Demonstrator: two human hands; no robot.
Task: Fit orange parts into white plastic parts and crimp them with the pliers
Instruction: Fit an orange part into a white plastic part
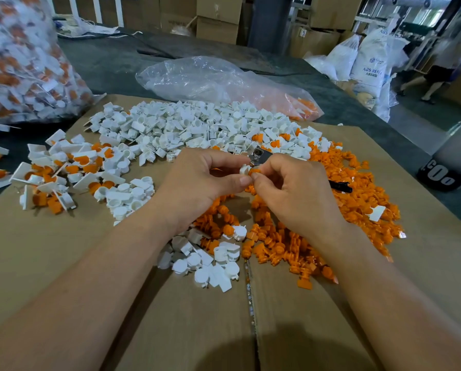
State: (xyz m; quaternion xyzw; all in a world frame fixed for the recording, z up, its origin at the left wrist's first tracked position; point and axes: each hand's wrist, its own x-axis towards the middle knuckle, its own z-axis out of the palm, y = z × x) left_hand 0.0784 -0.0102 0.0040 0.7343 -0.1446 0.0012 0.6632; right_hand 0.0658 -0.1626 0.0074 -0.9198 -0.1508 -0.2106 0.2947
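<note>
My left hand (205, 180) pinches a small white plastic part (244, 169) between thumb and fingers. My right hand (290, 188) presses an orange part (255, 171) against it with thumb and forefinger. The same hand also holds the pliers (260, 156): the metal jaws stick up above the fingers and a black handle tip (340, 186) shows to the right. A heap of loose white parts (197, 127) lies beyond my hands. Loose orange parts (344, 188) spread to the right and beneath my wrists.
Everything rests on flattened cardboard (63, 263). Joined white-and-orange pieces (63, 170) lie at the left. A full clear bag (18, 62) of such pieces stands far left, and a crumpled clear bag (210, 79) lies behind the heap. Cartons and white sacks (368, 57) stand in the background.
</note>
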